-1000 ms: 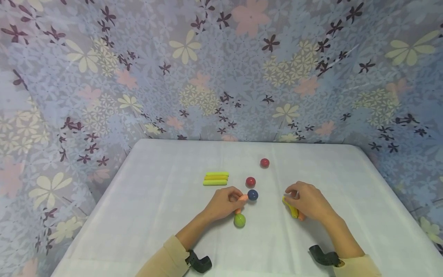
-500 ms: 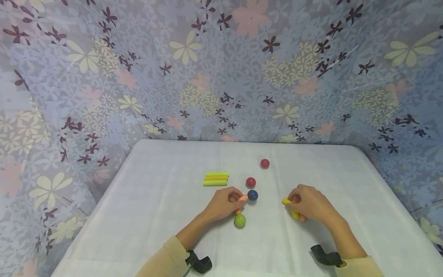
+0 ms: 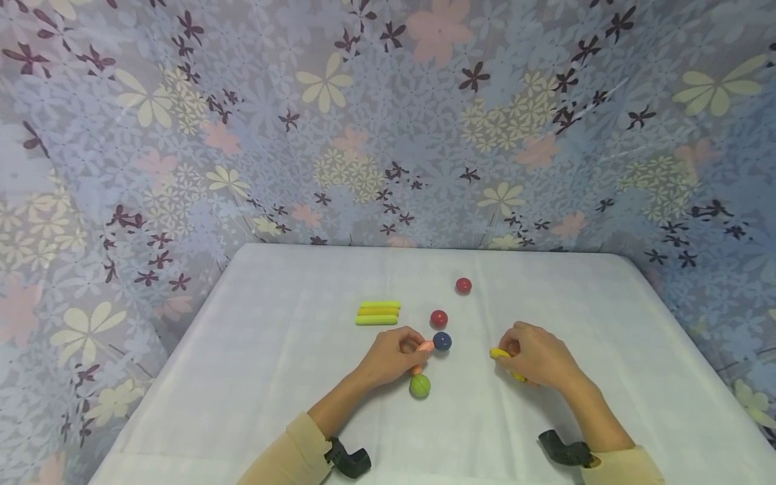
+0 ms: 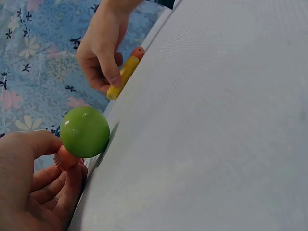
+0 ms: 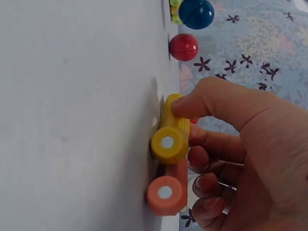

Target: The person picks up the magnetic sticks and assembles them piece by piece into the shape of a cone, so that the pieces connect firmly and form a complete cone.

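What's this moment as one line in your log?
left hand: holds orange piece by blue ball | right hand: holds yellow stick, orange stick beside it | farther red ball: on table

Stick row (image 3: 378, 312) behind left hand (image 3: 389, 357), nearest ball (image 3: 420, 386) before it, farthest ball (image 3: 463, 286) behind, held stick (image 5: 171, 139) in right hand (image 3: 538, 355) at right, backdrop (image 3: 388, 121) beyond surface (image 3: 285, 303).

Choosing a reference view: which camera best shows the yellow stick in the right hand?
The right wrist view: the yellow stick is largest there, its pale-centred end and ridged side showing. The left wrist shows it smaller, from the other end; the head view shows it small, partly hidden by the right hand.
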The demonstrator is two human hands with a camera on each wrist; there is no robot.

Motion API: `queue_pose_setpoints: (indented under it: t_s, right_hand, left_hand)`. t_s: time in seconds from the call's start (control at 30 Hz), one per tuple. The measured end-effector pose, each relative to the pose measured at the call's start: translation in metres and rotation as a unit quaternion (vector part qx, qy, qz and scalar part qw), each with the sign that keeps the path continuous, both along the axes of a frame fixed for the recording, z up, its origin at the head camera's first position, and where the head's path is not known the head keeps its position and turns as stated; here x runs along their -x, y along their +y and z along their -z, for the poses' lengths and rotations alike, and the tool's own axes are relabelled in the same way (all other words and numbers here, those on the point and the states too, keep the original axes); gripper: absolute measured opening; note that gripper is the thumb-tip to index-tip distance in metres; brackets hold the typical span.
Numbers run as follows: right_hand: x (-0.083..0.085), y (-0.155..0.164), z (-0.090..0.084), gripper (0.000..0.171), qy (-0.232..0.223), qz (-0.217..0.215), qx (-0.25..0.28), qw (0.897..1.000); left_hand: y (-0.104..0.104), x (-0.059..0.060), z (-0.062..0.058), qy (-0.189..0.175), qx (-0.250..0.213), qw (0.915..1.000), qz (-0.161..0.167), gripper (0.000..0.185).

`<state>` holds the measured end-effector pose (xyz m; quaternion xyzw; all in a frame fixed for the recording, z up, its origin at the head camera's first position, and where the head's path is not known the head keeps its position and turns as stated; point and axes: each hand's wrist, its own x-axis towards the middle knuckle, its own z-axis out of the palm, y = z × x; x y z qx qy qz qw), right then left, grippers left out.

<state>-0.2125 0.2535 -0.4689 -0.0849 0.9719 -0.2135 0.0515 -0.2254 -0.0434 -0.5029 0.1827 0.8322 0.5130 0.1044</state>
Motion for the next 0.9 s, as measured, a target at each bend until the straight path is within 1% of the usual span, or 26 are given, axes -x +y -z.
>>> queue_pose_setpoints:
  t_s: [0.13, 0.37, 0.63, 0.8, 0.9]
  right_hand:
    - [0.001, -0.003, 0.0, 0.021, 0.025, -0.007, -0.012, 1.0]
    - [-0.003, -0.017, -0.001, 0.021, 0.022, -0.009, 0.027, 0.999]
    - [-0.006, -0.038, -0.001, 0.02, 0.05, -0.019, 0.023, 0.998]
    - [-0.007, -0.047, -0.001, 0.02, 0.063, -0.022, 0.028, 0.997]
    - [-0.007, -0.051, 0.0, 0.02, 0.073, -0.025, 0.022, 0.997]
  left_hand:
    - [0.0, 0.0, 0.0, 0.003, 0.003, 1.0, 0.001, 0.026]
    - [-0.001, 0.0, 0.001, 0.009, 0.001, 1.0, 0.003, 0.025]
    - [-0.001, 0.0, 0.0, 0.013, 0.008, 0.9999, -0.001, 0.025]
    - [0.0, 0.0, 0.0, 0.008, 0.001, 1.0, 0.0, 0.024]
    - [0.001, 0.0, 0.001, 0.005, 0.0, 1.0, -0.001, 0.023]
